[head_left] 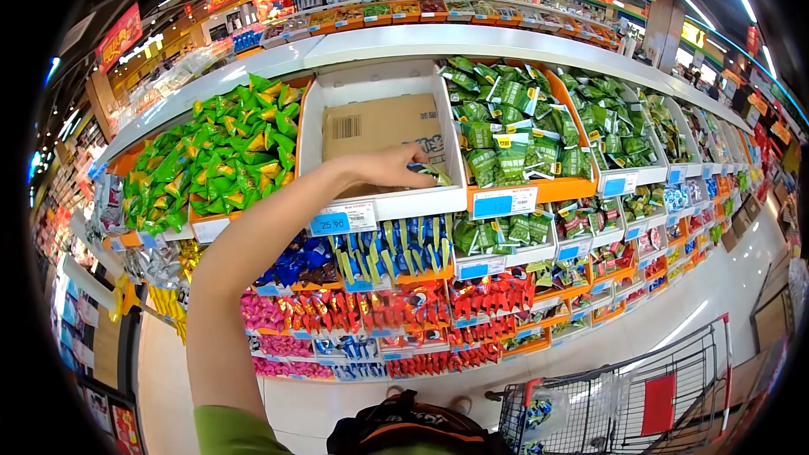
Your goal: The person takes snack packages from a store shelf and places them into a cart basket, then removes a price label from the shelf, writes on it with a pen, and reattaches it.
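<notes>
Evidently the left hand [392, 165] is clamped with bent fingers on a small shiny packet with dark and pale markings [433, 173], mostly hidden by the grip. This packet is inside an open white bin [371, 76], near its front right corner, in front of a brown cardboard box [362, 126] with a printed barcode. The right hand is out of view, so its state cannot be told. From a green sleeve [236, 431] at lower left, the bare arm crosses in front of a heap of bright green, pointed packets [232, 147]. On the bin's other side, flat dark green pouches [510, 131] fill an orange-edged bin [543, 190]. A blue-and-white price label [330, 224] reading 25.90 is on the white bin's front. Below are blue-and-yellow wrapped packets [396, 244] and, lower, red wrapped ones [316, 313]. A metal wire shopping cart [590, 409] with a red panel [660, 403] stands at lower right.
</notes>
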Available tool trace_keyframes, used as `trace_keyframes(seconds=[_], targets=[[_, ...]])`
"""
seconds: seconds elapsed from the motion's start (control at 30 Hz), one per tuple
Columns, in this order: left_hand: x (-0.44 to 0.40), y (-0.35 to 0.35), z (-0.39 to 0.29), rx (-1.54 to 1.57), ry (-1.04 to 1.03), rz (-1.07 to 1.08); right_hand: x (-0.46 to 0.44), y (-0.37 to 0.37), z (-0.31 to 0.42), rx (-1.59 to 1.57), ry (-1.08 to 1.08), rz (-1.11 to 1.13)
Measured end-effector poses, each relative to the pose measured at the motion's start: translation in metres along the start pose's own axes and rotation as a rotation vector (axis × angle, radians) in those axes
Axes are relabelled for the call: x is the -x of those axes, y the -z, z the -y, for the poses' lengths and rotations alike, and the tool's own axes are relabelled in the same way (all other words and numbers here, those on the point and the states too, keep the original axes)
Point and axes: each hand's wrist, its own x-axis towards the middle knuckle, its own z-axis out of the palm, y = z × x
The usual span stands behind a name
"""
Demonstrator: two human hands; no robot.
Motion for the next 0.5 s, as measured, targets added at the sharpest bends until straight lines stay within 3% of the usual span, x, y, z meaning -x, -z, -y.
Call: trace_keyframes(seconds=[0.1,0.23,0.3,0.37,0.43,0.5], targets=[[0.02,0.022,-0.017,0.419,0.243,0.088,-0.006,0.016,0.018,-0.205,0.06,-0.212],[0.053,0.047,-0.027,0.835,0.008,-0.466,-0.024,0.05,0.055,-0.435,0.197,-0.502],[0.074,0.042,-0.043,1.064,-0.137,-0.484,-0.036,0.081,0.102,-0.389,0.131,-0.501],[0.096,0.017,-0.053,1.347,-0.27,-0.39,-0.029,0.106,0.178,-0.95,0.353,-0.562],[0.117,-0.034,-0.069,1.656,-0.298,-0.215,-0.005,0.139,0.249,-1.116,0.494,-0.352],[0.126,-0.087,-0.087,1.708,-0.187,-0.115,0.034,0.176,0.315,-1.196,0.547,-0.019]])
